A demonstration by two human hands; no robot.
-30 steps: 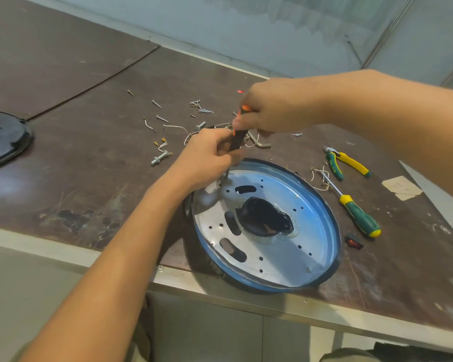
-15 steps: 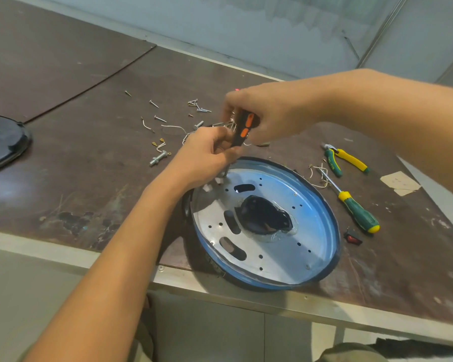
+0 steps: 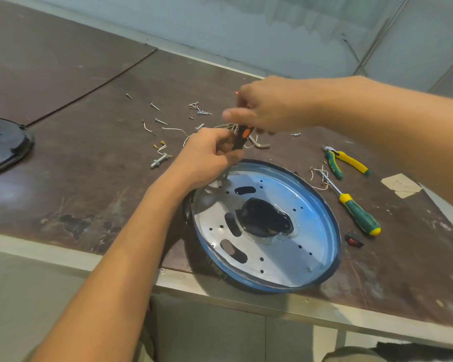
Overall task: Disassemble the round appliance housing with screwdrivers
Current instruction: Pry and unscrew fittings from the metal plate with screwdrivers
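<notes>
Fingers (image 3: pixel 221 148) grip one screwdriver (image 3: pixel 240 138) (two present).

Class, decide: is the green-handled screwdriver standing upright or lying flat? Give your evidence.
Lying flat: the green-handled screwdriver rests lengthwise on the table, right of the housing, untouched.

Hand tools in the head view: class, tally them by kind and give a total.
Screwdrivers: 2 (black screwdriver, green screwdriver)
Pliers: 1
Total: 3
</notes>
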